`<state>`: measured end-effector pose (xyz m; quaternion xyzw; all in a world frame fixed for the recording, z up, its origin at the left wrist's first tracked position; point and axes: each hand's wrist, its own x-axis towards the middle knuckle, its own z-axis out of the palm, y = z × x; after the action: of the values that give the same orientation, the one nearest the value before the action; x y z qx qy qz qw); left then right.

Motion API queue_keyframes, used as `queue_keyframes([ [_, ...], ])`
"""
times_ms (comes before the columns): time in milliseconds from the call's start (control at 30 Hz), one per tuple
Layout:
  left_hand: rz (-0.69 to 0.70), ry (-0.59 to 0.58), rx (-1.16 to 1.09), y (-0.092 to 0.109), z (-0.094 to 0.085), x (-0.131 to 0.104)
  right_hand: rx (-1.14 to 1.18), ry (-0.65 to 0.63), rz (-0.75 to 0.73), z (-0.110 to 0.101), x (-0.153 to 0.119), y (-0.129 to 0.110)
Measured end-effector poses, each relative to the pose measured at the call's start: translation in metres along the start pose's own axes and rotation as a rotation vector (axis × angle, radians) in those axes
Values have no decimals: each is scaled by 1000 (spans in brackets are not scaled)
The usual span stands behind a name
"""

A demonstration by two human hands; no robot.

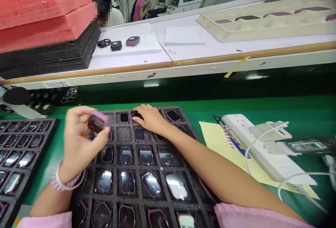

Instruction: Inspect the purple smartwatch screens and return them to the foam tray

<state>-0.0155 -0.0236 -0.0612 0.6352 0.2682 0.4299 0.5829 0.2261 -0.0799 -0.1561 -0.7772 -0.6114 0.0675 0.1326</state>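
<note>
My left hand [80, 140] is raised over the left side of the black foam tray [123, 135]. It is closed on a purple-cased smartwatch [97, 122], pinched between thumb and fingers and blurred. At the tray's back row, my right hand [152, 118] has its thumb and fingers around another smartwatch [138, 115], partly hidden and still in its slot. Several purple-rimmed watches with dark, glossy screens lie in the other compartments. One compartment in the second row holds none. My right forearm covers part of the tray's right side.
A second foam tray [26, 158] of watches lies at left. To the right are a white power strip [265, 147] with cables and a yellow sheet [210, 133]. The shelf above holds stacked pink foam [47, 7], papers, watch pieces and a beige tray [223, 34]. Two people are beyond.
</note>
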Motion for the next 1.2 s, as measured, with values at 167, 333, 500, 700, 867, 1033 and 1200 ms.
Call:
queue_keyframes([
  [167, 70, -174, 375, -41, 13, 27, 4, 23, -25, 6, 1, 4],
  [333, 31, -173, 418, -64, 10, 32, 16, 17, -24, 6, 2, 3],
  [500, -42, -188, 272, -67, 16, 31, 8, 5, -14, 4, 2, 2],
  [700, -197, -285, 12, -64, 22, 29, 15, 17, -17, 6, 2, 2],
  [867, -264, -254, -14, -71, 24, 26, -13, 54, -17, -5, -1, -6],
  [1033, -352, -362, -14, -87, 34, 20, -66, 400, -84, -45, -11, -12],
  [1200, -390, -465, 69, -94, 38, 15, -96, 933, -181, -107, -43, 4],
])
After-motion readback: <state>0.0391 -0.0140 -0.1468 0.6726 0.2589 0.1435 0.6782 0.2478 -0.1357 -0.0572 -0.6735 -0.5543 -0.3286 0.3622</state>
